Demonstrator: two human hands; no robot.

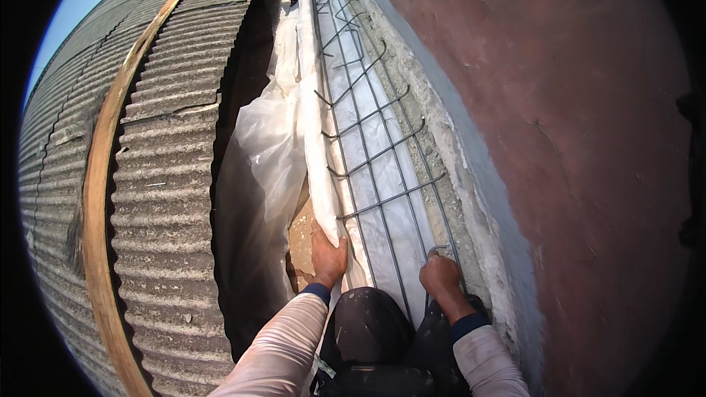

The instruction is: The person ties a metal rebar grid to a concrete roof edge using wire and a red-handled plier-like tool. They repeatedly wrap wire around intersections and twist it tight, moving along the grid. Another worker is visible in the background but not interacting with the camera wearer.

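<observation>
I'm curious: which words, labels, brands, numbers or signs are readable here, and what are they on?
None: I can make out no lettering, numbers or signs on the steel bars, white plastic sheeting, corrugated roofing, wooden plank or reddish wall.

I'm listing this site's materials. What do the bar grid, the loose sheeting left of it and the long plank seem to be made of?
Bar grid: likely steel, dull dark grey, thin, with hooked ends.
Loose sheeting: probably plastic film, glossy and translucent, wrinkles catching light.
Long plank: apparently bare wood, matt, with an uneven tan-brown tone.
</observation>
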